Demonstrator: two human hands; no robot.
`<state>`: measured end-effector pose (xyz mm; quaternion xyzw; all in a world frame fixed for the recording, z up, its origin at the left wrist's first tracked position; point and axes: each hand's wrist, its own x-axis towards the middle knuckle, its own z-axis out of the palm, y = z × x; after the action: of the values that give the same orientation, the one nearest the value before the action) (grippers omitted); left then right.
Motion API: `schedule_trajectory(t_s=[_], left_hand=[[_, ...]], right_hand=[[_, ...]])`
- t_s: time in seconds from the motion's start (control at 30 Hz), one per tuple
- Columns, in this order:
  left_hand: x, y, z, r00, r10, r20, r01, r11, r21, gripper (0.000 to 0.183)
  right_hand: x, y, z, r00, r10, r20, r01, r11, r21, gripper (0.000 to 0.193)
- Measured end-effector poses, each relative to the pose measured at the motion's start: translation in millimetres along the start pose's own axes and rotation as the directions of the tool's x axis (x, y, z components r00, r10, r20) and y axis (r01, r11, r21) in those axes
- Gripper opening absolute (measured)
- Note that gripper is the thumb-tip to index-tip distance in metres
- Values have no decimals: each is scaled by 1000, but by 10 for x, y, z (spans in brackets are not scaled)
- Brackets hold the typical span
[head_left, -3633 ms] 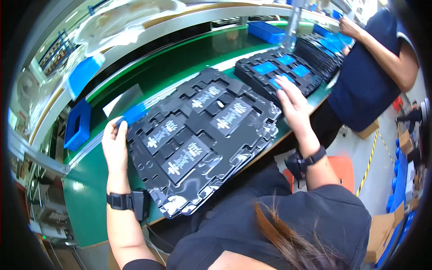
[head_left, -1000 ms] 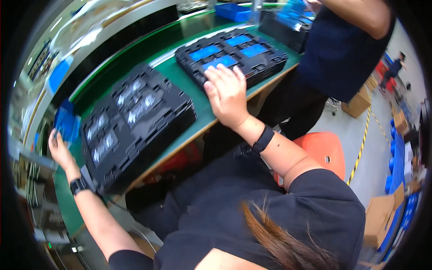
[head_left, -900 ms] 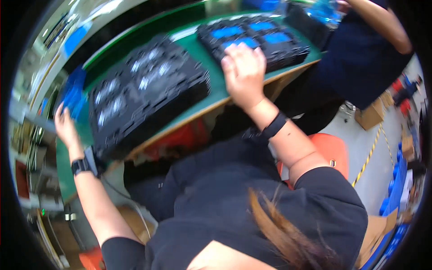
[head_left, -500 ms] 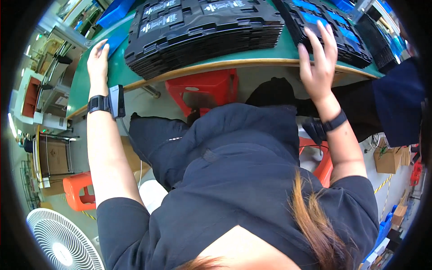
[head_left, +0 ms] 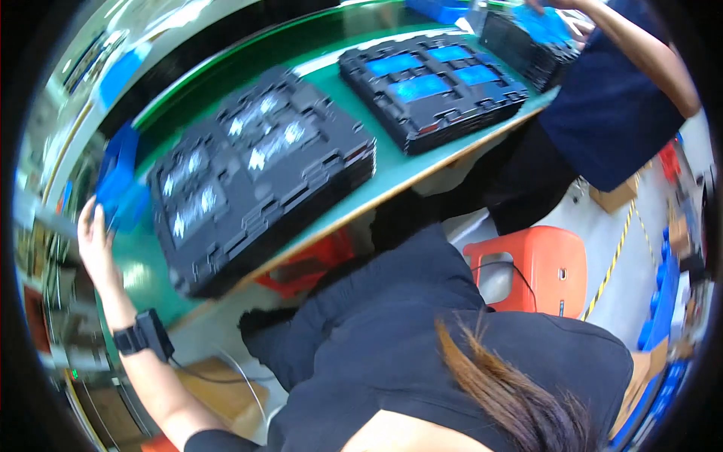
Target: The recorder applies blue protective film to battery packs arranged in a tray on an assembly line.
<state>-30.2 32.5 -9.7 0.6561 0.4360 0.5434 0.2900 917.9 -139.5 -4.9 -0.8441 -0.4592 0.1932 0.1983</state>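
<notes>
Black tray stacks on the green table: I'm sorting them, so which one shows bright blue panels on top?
The stack of black plastic trays farther right, nearer the co-worker. The bigger black tray stack, closer to the left hand, shows pale, glinting inserts instead.

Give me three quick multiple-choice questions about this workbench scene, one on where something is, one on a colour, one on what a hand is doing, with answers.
1. Where is the person's left hand?
A. on the orange stool
B. at the left end of the green bench, by the small blue tray
C. on the far stack of trays

2. What colour is the stool under the bench?
A. orange-red
B. white
C. green

3. What state is the right hand in?
A. flat on the near stack
B. gripping the stool
C. out of view

Answers: 1 B, the hand touches the small blue tray beside the near black tray stack. 2 A, its seat shows orange-red. 3 C, only the left hand appears; the arm at upper right is a co-worker's.
</notes>
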Motion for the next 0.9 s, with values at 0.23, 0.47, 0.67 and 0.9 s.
schedule_trajectory(t_s=[0.23, 0.47, 0.67, 0.9], left_hand=[[436, -1409, -201, 982, -138, 127, 166, 955, -246, 44], [402, -906, -235, 796, -282, 536, 570, 648, -505, 43], [270, -944, -76, 834, -438, 334, 548, 597, -586, 43], [354, -946, -121, 840, -360, 407, 526, 723, -448, 50]], right_hand=[[-1196, -111, -1292, 900, -363, 243, 436, 778, -452, 20], [-1791, -1247, 103, 760, -285, 584, 615, 606, -505, 20], [-2530, -1562, 1860, 834, -28, 551, 359, 786, -503, 23], [-3888, -987, 3814, 794, 180, 581, 103, 902, -420, 28]])
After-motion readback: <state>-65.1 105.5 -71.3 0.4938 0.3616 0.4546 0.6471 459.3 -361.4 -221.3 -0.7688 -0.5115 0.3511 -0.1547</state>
